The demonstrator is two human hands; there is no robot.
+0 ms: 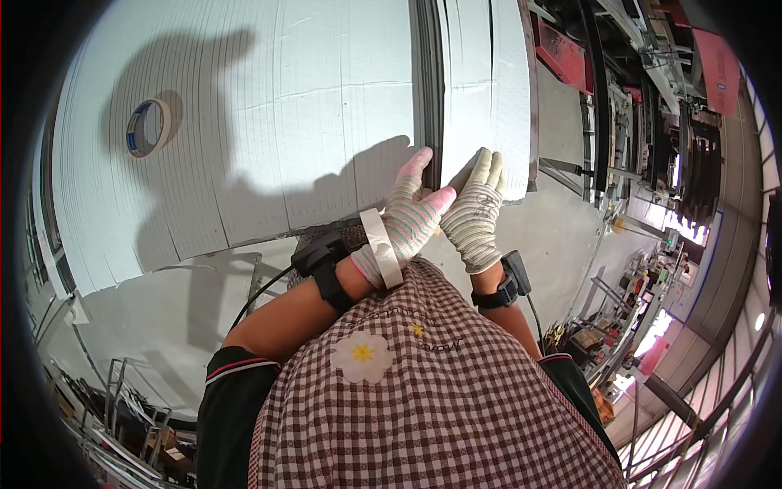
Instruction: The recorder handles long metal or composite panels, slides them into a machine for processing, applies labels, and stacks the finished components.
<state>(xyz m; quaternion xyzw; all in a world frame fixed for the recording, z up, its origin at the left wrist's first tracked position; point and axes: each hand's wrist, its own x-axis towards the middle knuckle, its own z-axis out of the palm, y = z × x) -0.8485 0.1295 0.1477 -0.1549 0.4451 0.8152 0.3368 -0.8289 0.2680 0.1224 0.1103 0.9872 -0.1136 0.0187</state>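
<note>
My left hand (405, 213), in a striped knit glove with pink fingertips, is at the near end of a bundle of long dark strips (428, 73). Its thumb and forefinger are spread; the other fingers are partly hidden. Around that wrist hangs a white tape roll (381, 247). Stretched out over the near end of a narrow white panel (468, 90) is my right hand (481, 210), in a pale striped glove, with its thumb side close to the left thumb. Left of the strips lies a wide surface of white ribbed sheets (326, 106).
Another tape roll (148, 128) rests on the white sheets at the left. Beyond the panel's right edge stand a red metal part (564, 55) and dark machine frames. Metal racks (134, 416) are at the lower left. Black cables run from both wrist devices.
</note>
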